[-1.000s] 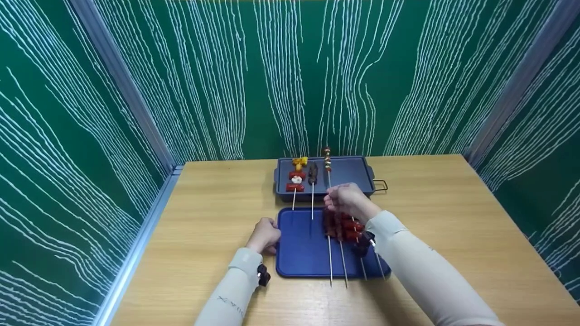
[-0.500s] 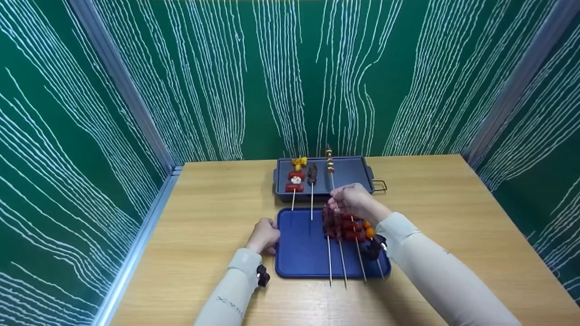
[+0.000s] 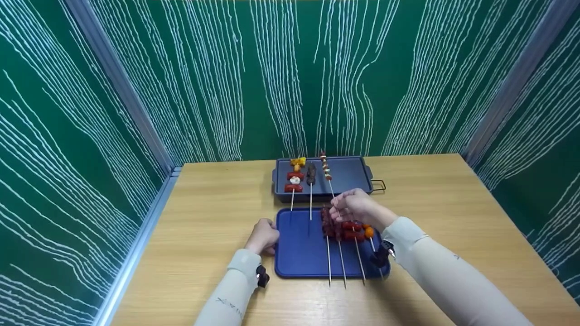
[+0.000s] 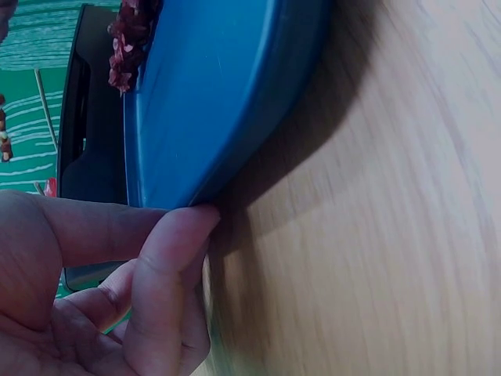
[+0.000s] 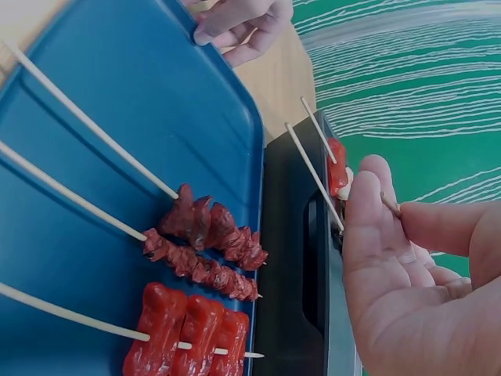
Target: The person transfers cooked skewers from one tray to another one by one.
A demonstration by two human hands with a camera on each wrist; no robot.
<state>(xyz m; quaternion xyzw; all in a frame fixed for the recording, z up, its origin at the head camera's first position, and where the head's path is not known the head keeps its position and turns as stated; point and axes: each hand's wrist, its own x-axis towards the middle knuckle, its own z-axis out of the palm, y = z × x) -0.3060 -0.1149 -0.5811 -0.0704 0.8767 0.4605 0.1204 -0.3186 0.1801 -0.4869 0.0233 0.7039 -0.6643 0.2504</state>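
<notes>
In the head view my left hand (image 3: 263,235) pinches the left edge of a blue tray (image 3: 299,251) between thumb and fingers. My right hand (image 3: 355,206) pinches the stick of a skewer (image 3: 326,168) threaded with small red and pale pieces. That skewer's food end is over the dark grill pan (image 3: 351,174); whether it touches cannot be told. Two meat skewers (image 5: 215,231), a skewer of red sausage-like pieces (image 5: 188,333) and one with orange balls (image 3: 369,232) lie on the tray's right half. The right hand hovers above their far ends.
On the pan's left side lie a skewer with yellow, red and white pieces (image 3: 294,177) and a dark meat skewer (image 3: 311,174), their sticks overhanging the front rim. A wire handle (image 3: 379,184) juts from the pan's right. Green walls enclose the wooden table (image 3: 217,203).
My right hand has drawn slightly toward me and to the right, and the skewer in it has come lower over the pan, its stick now more slanted. The left hand stays on the tray.
</notes>
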